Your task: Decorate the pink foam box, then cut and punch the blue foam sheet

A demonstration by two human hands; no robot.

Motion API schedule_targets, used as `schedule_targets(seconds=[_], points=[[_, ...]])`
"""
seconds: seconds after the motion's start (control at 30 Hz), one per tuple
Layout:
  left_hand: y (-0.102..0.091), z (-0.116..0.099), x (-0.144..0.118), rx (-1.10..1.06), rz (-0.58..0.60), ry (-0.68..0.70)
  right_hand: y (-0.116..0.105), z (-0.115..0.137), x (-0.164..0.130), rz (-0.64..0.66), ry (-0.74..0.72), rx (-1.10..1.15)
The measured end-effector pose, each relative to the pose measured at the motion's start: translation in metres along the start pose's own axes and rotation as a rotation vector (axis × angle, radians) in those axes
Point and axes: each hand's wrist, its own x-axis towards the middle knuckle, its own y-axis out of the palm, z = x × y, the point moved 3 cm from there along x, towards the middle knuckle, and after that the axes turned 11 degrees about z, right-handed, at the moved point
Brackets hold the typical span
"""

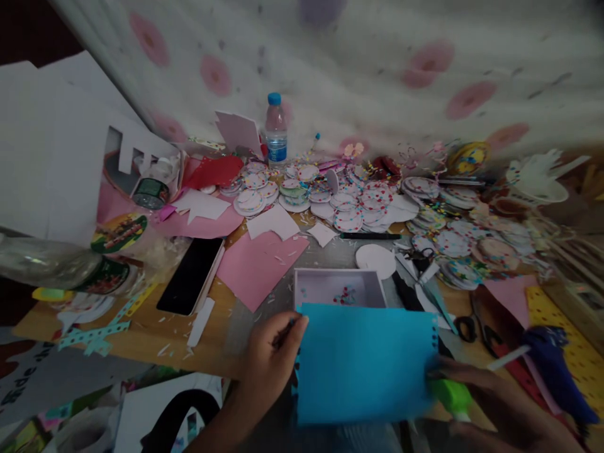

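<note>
From where I stand, the person's left hand [276,346] pinches a blue card [368,365] by its upper left corner, thumb and finger closed on it, and the card hides the near side of the white box [318,289]. The right hand [504,406], blurred at the card's right edge, has its fingers bent round a green thing [452,396], how tightly I can't tell; the scissors [466,328] lie beyond it, the phone [191,275] off past the left hand.
</note>
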Motion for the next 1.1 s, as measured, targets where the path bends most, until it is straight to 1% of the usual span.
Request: schedule_targets(seconds=[0.07,0.1,0.17,0.2,0.23,0.3,0.37,0.4,0.43,0.5,0.57,0.7,0.87,1.1], points=[[0.005,-0.002,0.005,0.076,-0.011,0.073,-0.007,0.01,0.008,0.004,0.001,-0.01],[0.007,-0.002,0.006,0.128,-0.01,0.112,-0.011,0.016,0.013,-0.055,0.012,0.009],[0.011,-0.002,0.007,0.229,-0.01,0.193,-0.017,0.035,0.025,-0.204,-0.019,0.106],[0.013,-0.002,0.008,0.268,-0.015,0.23,-0.017,0.046,0.034,-0.263,0.001,0.134],[0.014,-0.003,0.008,0.296,-0.019,0.26,-0.013,0.059,0.044,-0.23,-0.034,0.162],[0.017,-0.006,0.008,0.33,-0.008,0.3,0.001,0.086,0.069,-0.074,-0.166,0.191],[0.019,-0.01,0.007,0.352,0.011,0.321,0.02,0.107,0.095,0.185,-0.183,0.249],[0.019,-0.012,0.006,0.362,0.017,0.326,0.029,0.117,0.105,0.301,-0.223,0.31],[0.02,-0.015,0.005,0.37,0.015,0.332,0.037,0.124,0.114,0.388,-0.234,0.351],[0.02,-0.019,0.003,0.381,0.004,0.347,0.046,0.133,0.127,0.503,-0.23,0.366],[0.019,-0.023,0.002,0.393,0.001,0.374,0.049,0.135,0.133,0.551,-0.209,0.29],[0.018,-0.025,0.003,0.447,-0.008,0.437,0.045,0.136,0.134,0.571,-0.21,0.109],[0.018,-0.025,0.005,0.484,-0.018,0.449,0.041,0.138,0.133,0.603,-0.228,0.029],[0.016,-0.022,0.005,0.557,-0.039,0.501,0.043,0.146,0.139,0.644,-0.285,-0.063]])
